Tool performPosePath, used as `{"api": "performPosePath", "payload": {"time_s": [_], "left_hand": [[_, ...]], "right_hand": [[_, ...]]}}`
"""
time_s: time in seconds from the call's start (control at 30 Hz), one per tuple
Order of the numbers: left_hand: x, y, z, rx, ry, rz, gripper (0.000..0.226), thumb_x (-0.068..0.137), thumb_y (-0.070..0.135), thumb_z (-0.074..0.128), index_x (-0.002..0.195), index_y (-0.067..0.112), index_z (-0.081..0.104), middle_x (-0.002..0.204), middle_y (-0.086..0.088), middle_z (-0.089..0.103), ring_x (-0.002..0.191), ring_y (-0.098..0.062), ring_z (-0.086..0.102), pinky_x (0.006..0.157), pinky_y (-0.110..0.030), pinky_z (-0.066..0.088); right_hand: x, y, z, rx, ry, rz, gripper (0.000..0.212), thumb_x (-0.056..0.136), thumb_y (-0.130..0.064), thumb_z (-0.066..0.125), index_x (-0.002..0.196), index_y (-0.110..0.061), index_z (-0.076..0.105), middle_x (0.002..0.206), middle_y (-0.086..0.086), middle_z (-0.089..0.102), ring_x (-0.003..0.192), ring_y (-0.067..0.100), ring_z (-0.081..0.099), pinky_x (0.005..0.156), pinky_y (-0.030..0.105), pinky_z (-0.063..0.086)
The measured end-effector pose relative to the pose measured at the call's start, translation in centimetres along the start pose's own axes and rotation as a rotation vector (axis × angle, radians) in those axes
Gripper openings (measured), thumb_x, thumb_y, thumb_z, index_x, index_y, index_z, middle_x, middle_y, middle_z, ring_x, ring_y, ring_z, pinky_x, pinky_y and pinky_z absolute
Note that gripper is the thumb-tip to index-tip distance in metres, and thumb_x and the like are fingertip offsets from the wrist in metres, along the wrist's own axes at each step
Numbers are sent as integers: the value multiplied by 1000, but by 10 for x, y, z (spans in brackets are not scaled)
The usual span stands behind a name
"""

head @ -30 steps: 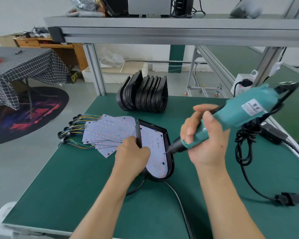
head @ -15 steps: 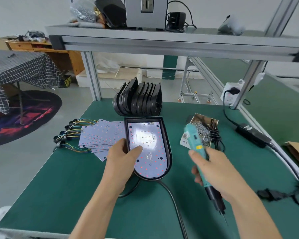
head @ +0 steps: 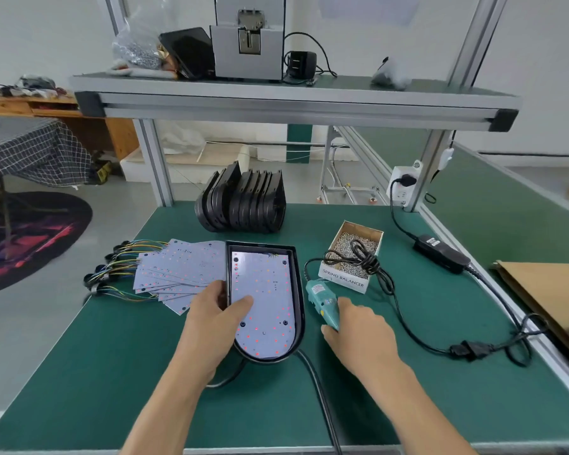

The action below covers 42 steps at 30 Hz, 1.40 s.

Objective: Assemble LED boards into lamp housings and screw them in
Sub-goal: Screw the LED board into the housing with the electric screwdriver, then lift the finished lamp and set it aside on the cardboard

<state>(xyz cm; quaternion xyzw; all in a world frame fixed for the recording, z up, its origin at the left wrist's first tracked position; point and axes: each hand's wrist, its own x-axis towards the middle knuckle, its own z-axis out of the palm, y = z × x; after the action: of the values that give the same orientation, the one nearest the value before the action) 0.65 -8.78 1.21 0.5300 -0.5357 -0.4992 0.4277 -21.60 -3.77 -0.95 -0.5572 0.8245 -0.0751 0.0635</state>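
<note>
A black lamp housing [head: 299, 290] lies flat on the green bench with a white LED board [head: 266, 290] seated inside it. My left hand [head: 211, 318] grips the housing's left wall, thumb pressing on the board. My right hand [head: 358, 333] holds the teal electric screwdriver [head: 322, 303], which lies low on the mat just right of the housing; its tip is hidden under the hand. A fan of loose LED boards [head: 181, 270] with coloured wires sits to the left. An open cardboard box of screws [head: 355, 254] stands to the right, the driver's coiled cord draped over it.
A row of empty black housings [head: 243, 205] stands upright at the back. A black power adapter [head: 440, 252] and cables run along the right. A brown cardboard sheet [head: 552, 290] lies at the far right. An aluminium shelf [head: 293, 103] spans overhead.
The housing went from tilted on edge to flat on the mat. My right hand lowered the screwdriver from above the board down to the mat beside the housing.
</note>
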Motion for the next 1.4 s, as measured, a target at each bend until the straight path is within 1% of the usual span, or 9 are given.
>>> {"api": "performPosePath", "payload": {"time_s": [0.17, 0.27, 0.37, 0.43, 0.63, 0.83, 1.03, 1.17, 1.4], "left_hand": [[-2, -4, -2, -92, -15, -40, 14, 81, 25, 74, 96, 26, 77, 96, 4, 80, 94, -21, 76, 90, -44, 59], [-2, -2, -6, -170, -14, -63, 17, 94, 11, 70, 107, 21, 75, 103, 5, 80, 97, -18, 76, 94, -43, 57], [-2, 4, -11, -232, -17, -48, 20, 97, 8, 67, 113, 18, 73, 107, 3, 80, 99, -18, 77, 92, -41, 56], [-1, 9, -14, -302, -20, -46, 22, 96, 6, 66, 115, 14, 72, 109, -1, 80, 101, -22, 77, 88, -40, 56], [1, 26, -29, -540, -48, -87, 31, 95, 10, 65, 126, 7, 68, 119, -10, 77, 109, -28, 74, 95, -43, 55], [-9, 30, -50, -396, -217, -37, 29, 84, 20, 73, 112, 15, 78, 116, -12, 77, 104, -31, 76, 73, -33, 63], [-21, 39, -38, -339, -331, 46, 33, 82, 25, 71, 114, 15, 78, 118, -14, 76, 107, -33, 74, 81, -37, 61], [-28, 45, -25, -495, -339, -16, 42, 85, 22, 77, 124, 8, 72, 123, -14, 74, 112, -31, 73, 82, -35, 63], [-39, 38, -10, -660, -304, -63, 46, 87, 26, 66, 128, 5, 68, 126, -16, 73, 113, -32, 72, 87, -39, 62]], "right_hand": [[-7, 1, 3, -74, 38, 6, 56, 99, -51, 57, 144, -22, 38, 119, 4, 58, 104, 29, 65, 67, 33, 43], [-21, -2, 4, -176, 72, 31, 73, 97, -59, 56, 155, -22, 31, 130, 5, 50, 119, 28, 52, 85, 36, 49], [-33, -8, 11, 68, 250, -172, 58, 92, -52, 67, 139, -19, 58, 127, 6, 55, 114, 31, 53, 91, 41, 52], [-40, -19, 17, 267, 111, -313, 52, 93, -55, 63, 134, -23, 61, 127, 1, 54, 121, 26, 50, 101, 38, 47], [-33, -48, 30, -9, -59, -335, 25, 110, -37, 42, 121, -16, 50, 123, 6, 54, 113, 27, 52, 96, 35, 42], [-14, -35, -29, 958, -182, -250, 10, 102, -23, 61, 94, -17, 59, 62, -4, 62, 56, 15, 47, 57, 32, 38], [8, -34, -93, 1096, -344, -506, 15, 96, -10, 58, 99, 3, 66, 73, 11, 63, 60, 19, 41, 50, 22, 27], [14, -42, -100, 1498, -367, -402, 26, 100, -14, 63, 74, -11, 64, 62, 2, 53, 46, 10, 30, 44, 17, 26], [15, -59, -92, 1957, -186, -89, 11, 105, -12, 56, 94, -11, 59, 67, 1, 60, 47, 7, 41, 45, 15, 34]]}}
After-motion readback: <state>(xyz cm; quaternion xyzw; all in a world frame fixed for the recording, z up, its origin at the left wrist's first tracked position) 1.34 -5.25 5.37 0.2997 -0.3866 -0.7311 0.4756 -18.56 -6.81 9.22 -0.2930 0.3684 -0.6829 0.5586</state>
